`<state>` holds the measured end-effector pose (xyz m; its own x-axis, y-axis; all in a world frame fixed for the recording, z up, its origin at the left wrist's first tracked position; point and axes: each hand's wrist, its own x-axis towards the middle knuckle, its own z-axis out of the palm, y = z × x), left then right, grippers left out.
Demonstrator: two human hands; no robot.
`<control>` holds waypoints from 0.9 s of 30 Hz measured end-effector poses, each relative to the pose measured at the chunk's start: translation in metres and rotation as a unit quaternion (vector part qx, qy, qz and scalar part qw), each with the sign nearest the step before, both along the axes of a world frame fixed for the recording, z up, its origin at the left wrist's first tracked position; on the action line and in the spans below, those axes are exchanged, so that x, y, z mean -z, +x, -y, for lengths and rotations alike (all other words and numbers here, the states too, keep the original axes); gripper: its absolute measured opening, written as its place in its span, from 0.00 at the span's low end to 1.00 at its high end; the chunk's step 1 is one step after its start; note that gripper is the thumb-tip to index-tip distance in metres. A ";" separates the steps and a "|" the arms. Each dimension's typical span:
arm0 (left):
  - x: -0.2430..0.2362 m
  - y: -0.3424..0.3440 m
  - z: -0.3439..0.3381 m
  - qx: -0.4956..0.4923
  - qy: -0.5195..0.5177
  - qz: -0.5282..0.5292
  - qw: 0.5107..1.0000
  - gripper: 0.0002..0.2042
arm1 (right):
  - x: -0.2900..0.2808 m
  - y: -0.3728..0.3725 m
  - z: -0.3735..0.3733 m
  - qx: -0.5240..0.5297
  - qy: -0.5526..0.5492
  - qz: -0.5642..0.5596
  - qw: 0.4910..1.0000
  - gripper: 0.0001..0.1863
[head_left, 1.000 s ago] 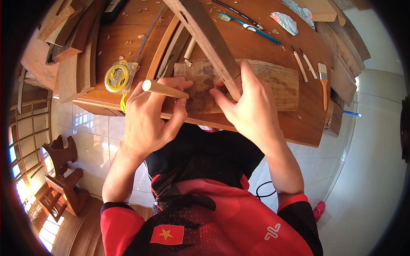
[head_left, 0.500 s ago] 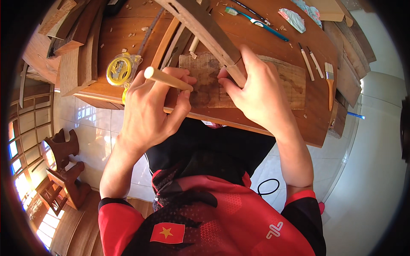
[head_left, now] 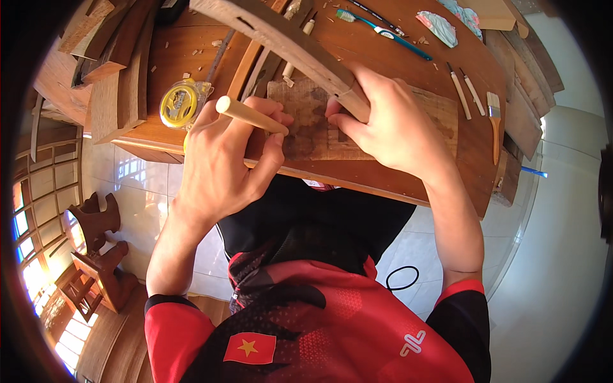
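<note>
- Left hand [head_left: 220, 166] closed tight around a light wooden handle [head_left: 249, 115] of a carving tool, tip down on the flat wood panel [head_left: 306, 121]
- Right hand [head_left: 389, 124] wrapped around the end of a long curved wood bar [head_left: 281, 38], fingers pressing it down onto the panel
- Panel flat on the brown table [head_left: 408, 182], near the front edge, right between both hands
- Best to keep the tool low and push in small, slow cuts, away from the right fingers
- Good to hold the bar firm so the panel cannot slide, and to keep the left wrist steady
- Yellow tape measure [head_left: 182, 103] just left of the left hand, on the table
- Blue toothbrush [head_left: 383, 32], two thin tools [head_left: 465, 89] and a small paint brush [head_left: 495, 121] further back and right, well apart from the hands
- No box, bowl or tray in view, so nothing inside anything; all tools loose on the table top
</note>
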<state>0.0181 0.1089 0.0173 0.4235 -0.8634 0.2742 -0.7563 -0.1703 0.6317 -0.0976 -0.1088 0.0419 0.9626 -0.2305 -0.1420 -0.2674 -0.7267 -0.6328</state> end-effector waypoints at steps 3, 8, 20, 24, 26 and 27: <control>0.002 0.000 0.002 -0.001 -0.020 -0.050 0.999 0.05 | -0.001 -0.010 0.005 0.031 0.076 0.043 0.996 0.22; 0.002 0.010 0.018 0.036 -0.080 -0.157 0.984 0.05 | -0.001 -0.029 0.021 0.148 0.142 0.096 0.974 0.19; -0.031 -0.007 0.089 0.185 -0.041 0.076 0.979 0.11 | -0.013 -0.057 0.013 0.149 0.369 0.177 0.900 0.17; -0.037 -0.001 0.092 0.249 -0.020 0.026 0.968 0.12 | -0.007 -0.073 0.018 0.170 0.421 0.197 0.869 0.13; -0.036 0.006 0.090 0.228 -0.003 0.056 0.972 0.12 | 0.000 -0.079 0.009 0.205 0.374 0.245 0.870 0.14; -0.034 0.010 0.088 0.216 0.005 0.069 0.974 0.12 | 0.003 -0.083 0.005 0.226 0.326 0.258 0.881 0.13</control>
